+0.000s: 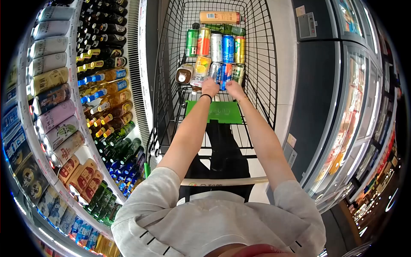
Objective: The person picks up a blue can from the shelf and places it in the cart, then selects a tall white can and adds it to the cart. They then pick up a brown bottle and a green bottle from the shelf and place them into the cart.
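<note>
Both my arms reach into a black wire shopping cart (267, 55). My left hand (209, 87), with a dark band at the wrist, is closed at the near side of the cans, by a silver can (215, 72). Close on its right, my right hand (234, 88) is closed beside a blue and red can (226, 73). What either holds is hidden. A brown-capped bottle (184, 74) and a yellow-labelled bottle (202, 66) lie at the left. Behind stand a green can (192, 42), a red and yellow can (204, 42) and several others.
A green flap (222, 112) and the pale cart handle (222, 181) lie nearer to me. Shelves of bottles and cans (102, 73) run along the left. Dark glass-door fridges (355, 107) line the right side. An orange-labelled bottle (219, 17) lies across the cart's far end.
</note>
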`<state>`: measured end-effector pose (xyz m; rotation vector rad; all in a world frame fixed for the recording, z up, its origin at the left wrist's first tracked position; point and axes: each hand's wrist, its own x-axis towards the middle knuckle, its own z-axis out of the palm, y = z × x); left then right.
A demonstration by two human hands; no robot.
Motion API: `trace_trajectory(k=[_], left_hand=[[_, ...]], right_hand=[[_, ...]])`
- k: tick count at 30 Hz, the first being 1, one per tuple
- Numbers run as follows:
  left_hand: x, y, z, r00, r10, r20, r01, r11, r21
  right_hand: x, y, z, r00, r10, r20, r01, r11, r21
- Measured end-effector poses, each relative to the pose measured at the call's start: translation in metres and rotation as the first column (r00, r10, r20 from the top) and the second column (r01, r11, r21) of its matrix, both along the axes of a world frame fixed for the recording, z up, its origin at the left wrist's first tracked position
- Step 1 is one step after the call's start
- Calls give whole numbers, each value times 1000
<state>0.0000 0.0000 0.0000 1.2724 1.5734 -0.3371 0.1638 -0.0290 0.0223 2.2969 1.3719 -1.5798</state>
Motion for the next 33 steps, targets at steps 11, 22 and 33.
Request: trace_trajectory(k=[11, 22, 33], left_hand=[[61, 6, -91, 883, 155, -443, 9, 938, 346], [46, 13, -55, 967, 119, -227, -88, 986, 142], [14, -8, 9, 984, 153, -91, -137, 978, 157]], right_hand=[[-15, 38, -58, 988, -155, -8, 150, 939, 310], [-72, 156, -50, 961, -22, 275, -139, 822, 552], [-84, 165, -70, 536, 156, 830, -643, 713, 282]])
